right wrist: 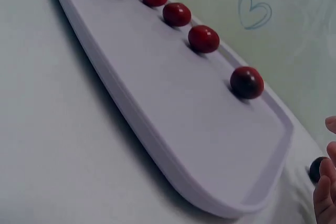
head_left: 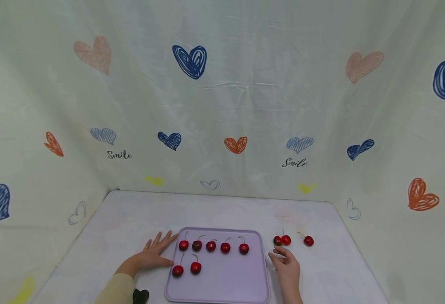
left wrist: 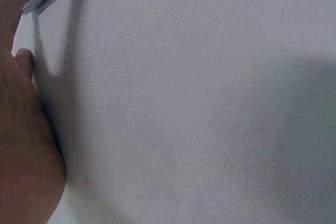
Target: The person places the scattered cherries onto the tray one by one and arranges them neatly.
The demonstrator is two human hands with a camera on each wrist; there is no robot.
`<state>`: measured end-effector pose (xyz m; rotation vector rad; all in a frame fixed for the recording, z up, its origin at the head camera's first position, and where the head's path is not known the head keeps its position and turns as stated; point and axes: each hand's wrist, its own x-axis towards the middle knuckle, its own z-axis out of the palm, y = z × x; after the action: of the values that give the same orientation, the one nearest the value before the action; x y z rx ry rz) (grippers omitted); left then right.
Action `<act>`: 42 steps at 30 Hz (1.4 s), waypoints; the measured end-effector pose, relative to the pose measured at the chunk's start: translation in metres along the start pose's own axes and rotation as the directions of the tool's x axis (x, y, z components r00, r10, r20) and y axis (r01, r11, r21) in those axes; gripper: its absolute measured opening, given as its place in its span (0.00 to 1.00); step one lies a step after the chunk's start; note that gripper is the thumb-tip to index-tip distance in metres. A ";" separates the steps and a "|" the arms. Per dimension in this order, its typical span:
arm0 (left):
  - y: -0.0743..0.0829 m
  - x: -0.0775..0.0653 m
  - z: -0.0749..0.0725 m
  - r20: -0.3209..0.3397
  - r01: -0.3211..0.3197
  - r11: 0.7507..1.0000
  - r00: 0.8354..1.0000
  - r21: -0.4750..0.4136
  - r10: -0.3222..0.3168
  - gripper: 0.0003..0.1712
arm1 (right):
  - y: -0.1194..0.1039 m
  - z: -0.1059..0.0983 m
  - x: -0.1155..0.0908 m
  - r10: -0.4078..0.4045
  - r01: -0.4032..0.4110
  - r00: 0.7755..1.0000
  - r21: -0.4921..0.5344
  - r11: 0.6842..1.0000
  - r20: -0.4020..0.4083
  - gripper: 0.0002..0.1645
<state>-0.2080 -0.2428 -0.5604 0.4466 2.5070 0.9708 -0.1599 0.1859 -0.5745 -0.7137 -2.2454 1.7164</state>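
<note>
A lilac tray (head_left: pixel 230 283) lies on the table with a back row of several stemmed cherries (head_left: pixel 244 248). Two more cherries (head_left: pixel 195 268) sit in front of that row, at the left. My left hand (head_left: pixel 154 253) is spread flat, its thumb and fingertips at the tray's left edge. Right of the tray, my right hand (head_left: pixel 288 270) has loosely bent fingers and holds nothing. Its fingertips are just in front of a pair of cherries (head_left: pixel 286 240) on the table. In the right wrist view, those fingers (right wrist: pixel 324 177) overlap a dark cherry (right wrist: pixel 315 169).
A single cherry (head_left: pixel 308 241) lies farther right on the table (head_left: pixel 321 278). A black heart-shaped thing (head_left: pixel 140 296) shows near the left sleeve (head_left: pixel 117 289). Behind the table hangs a pale curtain (head_left: pixel 222 105) printed with hearts.
</note>
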 end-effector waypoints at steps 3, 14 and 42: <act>0.002 -0.001 0.000 -0.004 0.000 1.000 1.000 -0.010 0.000 0.52 | 0.005 -0.008 0.010 -0.014 0.014 1.000 -0.035 0.999 -0.016 0.20; 0.003 -0.001 0.000 -0.007 -0.001 1.000 1.000 -0.018 0.001 0.51 | 0.023 -0.023 0.046 -0.238 0.232 0.971 -0.176 0.957 -0.019 0.18; -0.001 0.000 0.002 -0.017 -0.014 1.000 1.000 0.002 0.014 0.52 | 0.036 -0.028 0.060 -0.338 0.359 0.932 -0.207 0.910 0.128 0.20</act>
<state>-0.2070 -0.2423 -0.5628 0.4592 2.5231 0.9822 -0.1901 0.2466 -0.6077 -0.2516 -2.4733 1.3612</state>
